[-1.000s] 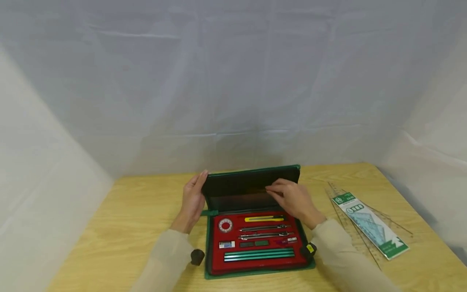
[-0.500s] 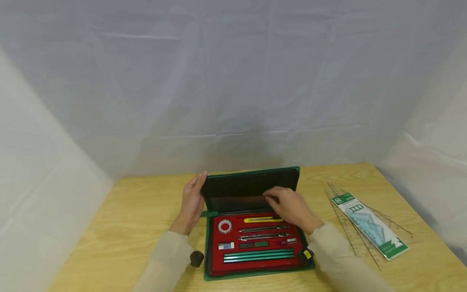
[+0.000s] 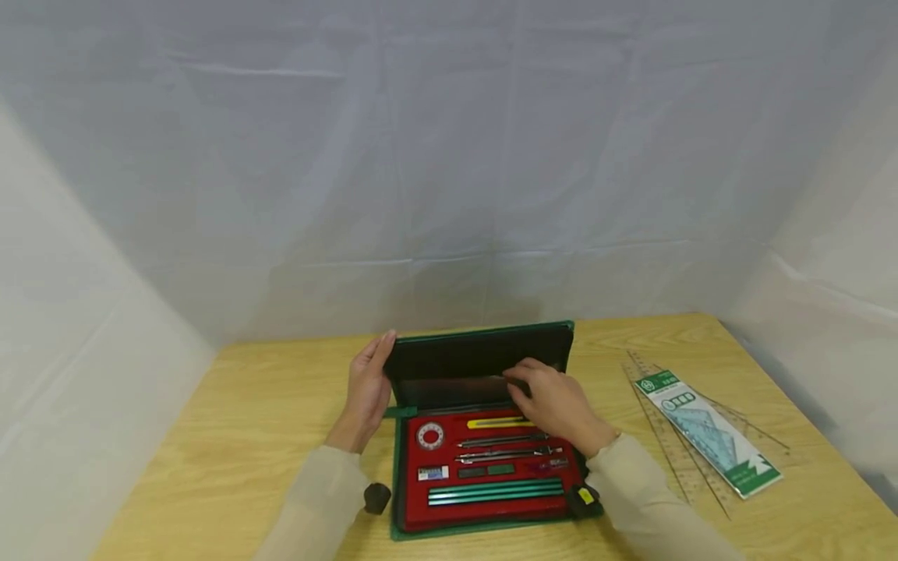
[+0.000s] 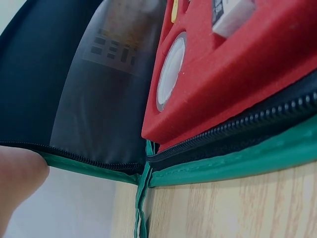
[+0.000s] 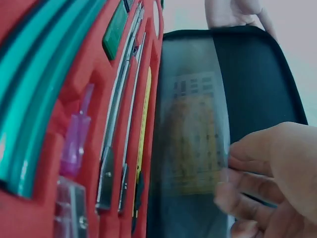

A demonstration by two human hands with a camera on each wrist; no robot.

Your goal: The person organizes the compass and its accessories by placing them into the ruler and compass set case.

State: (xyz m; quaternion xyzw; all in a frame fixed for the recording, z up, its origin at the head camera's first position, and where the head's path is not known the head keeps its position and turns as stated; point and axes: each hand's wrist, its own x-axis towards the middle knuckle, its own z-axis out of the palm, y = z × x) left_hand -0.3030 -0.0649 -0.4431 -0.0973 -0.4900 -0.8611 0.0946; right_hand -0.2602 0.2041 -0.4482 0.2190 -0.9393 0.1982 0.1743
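Note:
A green zip case of drawing tools stands open on the table, its black-lined lid raised. My left hand grips the lid's left edge, thumb on the inner side. Inside the lid is a clear pocket holding a translucent orange stencil. My right hand pinches the pocket's free edge with thumb and fingers. The red tray below holds a round white disc, a yellow cutter, metal compasses, an eraser and green pencils.
To the right on the wooden table lies a green-and-white ruler packet, on top of clear rulers and set squares. White sheeting encloses the table at the back and sides.
My right hand has moved slightly down and left along the lid, to the pocket's edge. The orange stencil, partly showing near its fingertips before, has gone lower. My left hand keeps its hold.

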